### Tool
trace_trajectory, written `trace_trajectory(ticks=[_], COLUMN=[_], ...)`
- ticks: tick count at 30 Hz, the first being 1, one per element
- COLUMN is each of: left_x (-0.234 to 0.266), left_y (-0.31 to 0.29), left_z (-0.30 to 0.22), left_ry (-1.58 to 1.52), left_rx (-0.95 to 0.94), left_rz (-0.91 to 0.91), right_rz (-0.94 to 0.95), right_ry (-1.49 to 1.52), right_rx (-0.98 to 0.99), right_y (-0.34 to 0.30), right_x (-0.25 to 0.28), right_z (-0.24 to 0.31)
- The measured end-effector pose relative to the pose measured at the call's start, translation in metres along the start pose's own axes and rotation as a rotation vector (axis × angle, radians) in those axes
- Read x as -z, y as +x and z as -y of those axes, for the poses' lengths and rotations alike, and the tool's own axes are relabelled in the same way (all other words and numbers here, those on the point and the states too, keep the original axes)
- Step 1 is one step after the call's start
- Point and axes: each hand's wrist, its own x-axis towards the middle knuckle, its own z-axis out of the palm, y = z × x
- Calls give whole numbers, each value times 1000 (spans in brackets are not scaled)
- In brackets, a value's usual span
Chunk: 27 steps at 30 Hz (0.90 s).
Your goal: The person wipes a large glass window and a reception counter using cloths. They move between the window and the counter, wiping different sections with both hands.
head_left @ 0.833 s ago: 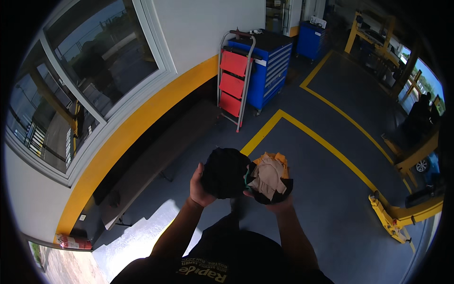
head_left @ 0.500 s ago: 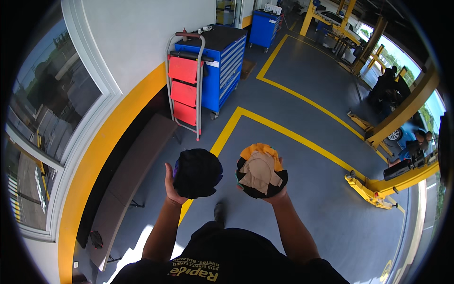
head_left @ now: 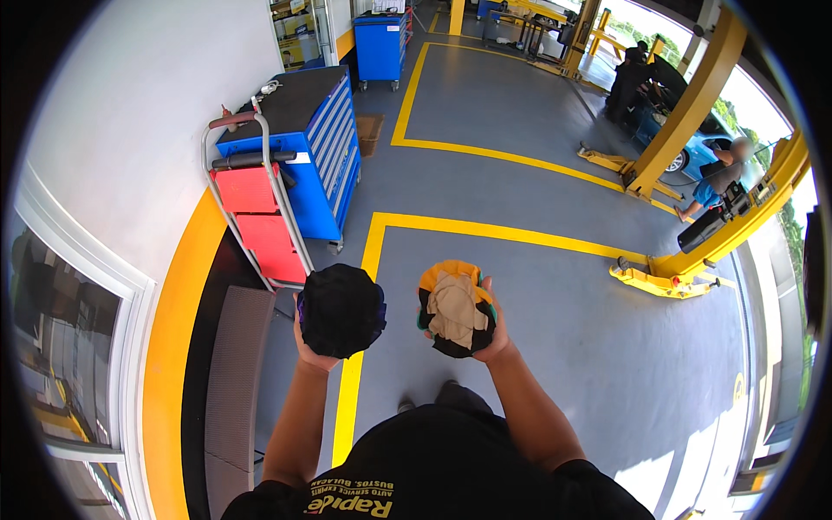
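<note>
My left hand [head_left: 315, 354] is closed round the side of a round black cloth rag [head_left: 341, 310], with a bit of purple showing at its rim. A second round rag [head_left: 458, 310], layered in beige, orange and black with a little green at the edge, rests in my right hand [head_left: 497, 341]. Its fingers wrap the right and lower side. Both rags are held up in front of me at about the same height, apart from each other. Most of my fingers are hidden under the cloth.
To the left stand a folded red step ladder [head_left: 251, 199] and a blue tool cabinet [head_left: 303, 147], with a brown bench [head_left: 232, 381] along the wall. A yellow car lift [head_left: 685, 269] stands right. Two people are near a blue car [head_left: 676, 162] farther off.
My view has swung to the right and I have moved forward, so the cabinet and ladder sit farther left. Both rags stay in my hands.
</note>
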Motion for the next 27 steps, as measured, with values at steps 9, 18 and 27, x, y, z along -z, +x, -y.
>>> trace_trajectory(ticks=[9, 18, 27], left_x=[22, 22, 5], left_y=[89, 121, 30], left_z=[40, -24, 6], left_ry=[-99, -309, -263], left_rx=[18, -267, -702], left_rz=[-127, -238, -510], right_rz=[-106, 119, 71], right_ry=[-1278, -472, -428], right_rx=[312, -151, -538], right_y=[114, 243, 342], right_x=[3, -30, -17], right_z=[51, 122, 43])
